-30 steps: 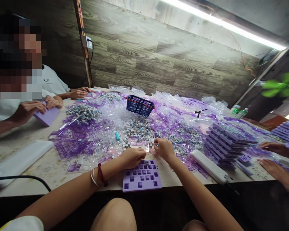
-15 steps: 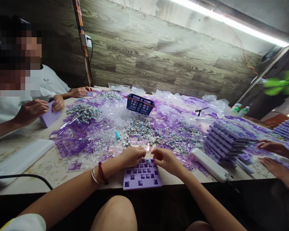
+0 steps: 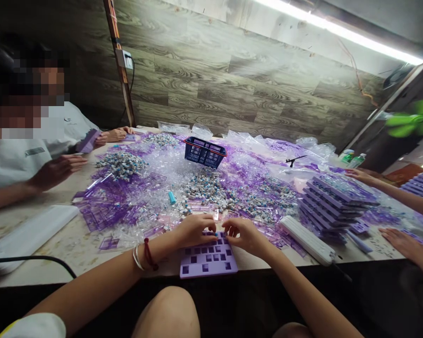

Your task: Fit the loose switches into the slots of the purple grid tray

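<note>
A light purple plate with square holes [image 3: 209, 269] lies flat at the table's front edge. My left hand [image 3: 194, 230] is over its far left part, thumb and fingers pinched together. A tiny blue-topped piece shows beside those fingertips; whether they grip it is hard to make out. Curled at the plate's far right corner is my right hand [image 3: 242, 235], thumb and forefinger drawn together; anything between them is too small to see. Just beyond both hands spreads a heap of small white-and-blue parts [image 3: 202, 188], with clear and purple plastic pieces around it.
A dark blue basket [image 3: 205, 154] stands on the heap. To the right are a stack of purple plates [image 3: 326, 209] and a white bar-shaped case [image 3: 306, 241]. A long white case [image 3: 35, 237] lies left. Co-workers' hands [image 3: 65, 168] work at left, others [image 3: 403, 241] at right.
My left fingertips have shifted slightly, and a blue-topped piece shows beside them. My right hand stays nearly in place. The co-worker at left has raised and tilted a purple piece; one hand at right reaches farther out.
</note>
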A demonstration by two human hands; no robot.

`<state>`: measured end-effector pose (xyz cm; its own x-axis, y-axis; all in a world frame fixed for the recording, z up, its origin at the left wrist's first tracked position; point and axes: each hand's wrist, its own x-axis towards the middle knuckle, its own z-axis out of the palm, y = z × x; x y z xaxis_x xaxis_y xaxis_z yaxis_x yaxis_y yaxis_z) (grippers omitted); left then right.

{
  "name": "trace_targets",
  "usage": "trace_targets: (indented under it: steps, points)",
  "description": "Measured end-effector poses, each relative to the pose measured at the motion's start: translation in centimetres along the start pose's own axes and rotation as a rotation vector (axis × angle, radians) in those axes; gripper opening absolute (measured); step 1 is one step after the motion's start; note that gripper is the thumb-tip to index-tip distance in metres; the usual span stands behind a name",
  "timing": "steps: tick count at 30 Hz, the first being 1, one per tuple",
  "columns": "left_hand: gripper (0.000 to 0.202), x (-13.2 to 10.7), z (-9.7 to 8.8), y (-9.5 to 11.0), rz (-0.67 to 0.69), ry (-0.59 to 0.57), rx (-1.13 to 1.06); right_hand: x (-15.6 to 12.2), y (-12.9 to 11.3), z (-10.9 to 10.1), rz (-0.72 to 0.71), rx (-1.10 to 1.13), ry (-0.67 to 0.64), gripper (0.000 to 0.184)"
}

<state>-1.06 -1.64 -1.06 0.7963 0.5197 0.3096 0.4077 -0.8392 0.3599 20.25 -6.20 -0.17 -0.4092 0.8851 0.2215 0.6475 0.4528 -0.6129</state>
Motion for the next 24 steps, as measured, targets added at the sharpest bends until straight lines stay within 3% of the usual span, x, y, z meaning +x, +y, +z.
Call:
trace_targets:
  steps: [12,18,24]
  points:
    - [0.010,0.2,0.1,0.2,-0.043,-0.004,-0.006,-0.2,0.2,-0.4,-0.012,0.011,-0.026,0.014]
    - [0.022,0.0,0.1,-0.2,-0.020,0.053,-0.013,0.0,-0.2,0.2,-0.091,0.015,0.131,0.014]
    - [0.017,0.0,0.1,-0.1,0.028,0.070,-0.041,0.3,-0.8,1.0,-0.171,-0.036,0.126,0.016]
